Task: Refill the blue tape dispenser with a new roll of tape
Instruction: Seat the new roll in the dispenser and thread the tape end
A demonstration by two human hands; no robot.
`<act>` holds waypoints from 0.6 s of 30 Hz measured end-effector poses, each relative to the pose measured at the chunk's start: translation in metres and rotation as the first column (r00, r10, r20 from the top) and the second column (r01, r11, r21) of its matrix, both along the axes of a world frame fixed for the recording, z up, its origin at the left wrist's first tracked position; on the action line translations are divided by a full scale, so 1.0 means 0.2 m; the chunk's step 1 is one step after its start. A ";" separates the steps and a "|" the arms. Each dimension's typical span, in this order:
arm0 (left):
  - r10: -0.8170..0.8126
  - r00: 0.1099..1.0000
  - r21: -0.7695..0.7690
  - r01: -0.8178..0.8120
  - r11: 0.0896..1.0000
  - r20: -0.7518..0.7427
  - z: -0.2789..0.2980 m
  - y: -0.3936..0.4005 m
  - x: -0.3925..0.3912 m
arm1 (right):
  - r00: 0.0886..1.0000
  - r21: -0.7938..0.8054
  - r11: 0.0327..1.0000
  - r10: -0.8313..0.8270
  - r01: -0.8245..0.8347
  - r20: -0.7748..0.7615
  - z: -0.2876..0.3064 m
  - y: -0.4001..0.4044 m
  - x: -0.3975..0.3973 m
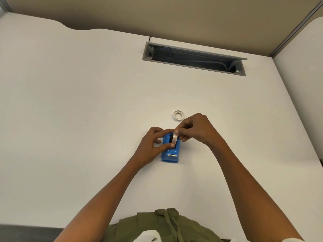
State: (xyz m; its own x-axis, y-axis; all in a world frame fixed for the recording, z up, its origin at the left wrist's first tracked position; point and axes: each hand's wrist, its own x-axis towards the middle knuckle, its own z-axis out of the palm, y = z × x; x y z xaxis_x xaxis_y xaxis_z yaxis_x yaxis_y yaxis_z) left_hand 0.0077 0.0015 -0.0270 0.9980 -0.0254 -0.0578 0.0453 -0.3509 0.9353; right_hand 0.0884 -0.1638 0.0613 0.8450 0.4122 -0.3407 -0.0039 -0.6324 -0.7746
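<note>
Both hands meet over the dispenser (170,153) mid-worktop (87,102): left grip (151,144) pinching the roll (174,140) in its cradle, right grip (194,129) pinching the roll's top. Seating step; next, probably draw tape toward the cutter.

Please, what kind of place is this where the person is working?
Probably an office workstation: a white desk with a built-in cable tray holding wires, a beige partition behind it, and a blue tape dispenser.
</note>
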 end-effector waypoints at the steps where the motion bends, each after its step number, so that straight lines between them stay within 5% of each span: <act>1: 0.002 1.000 0.003 -0.002 1.000 -0.001 0.00 0.00 0.00 | 1.000 -0.007 1.000 -0.006 0.006 0.019 -0.01 0.00 -0.01; 9: 0.023 1.000 -0.021 -0.022 1.000 0.009 0.02 -0.01 -0.02 | 0.999 0.031 0.999 -0.044 0.043 0.025 -0.07 -0.02 -0.06; 18: 0.025 0.999 -0.015 -0.025 1.000 -0.022 0.02 -0.01 -0.01 | 0.941 0.271 0.918 -0.221 0.289 -0.257 -0.12 -0.02 -0.07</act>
State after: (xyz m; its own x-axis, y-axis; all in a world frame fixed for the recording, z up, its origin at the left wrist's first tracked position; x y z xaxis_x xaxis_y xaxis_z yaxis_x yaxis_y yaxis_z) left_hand 0.0056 0.0000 -0.0223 0.9969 -0.0011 -0.0792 0.0742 -0.3355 0.9391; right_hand 0.0745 -0.1687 0.0377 0.8543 0.3041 -0.4215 -0.3230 -0.3248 -0.8889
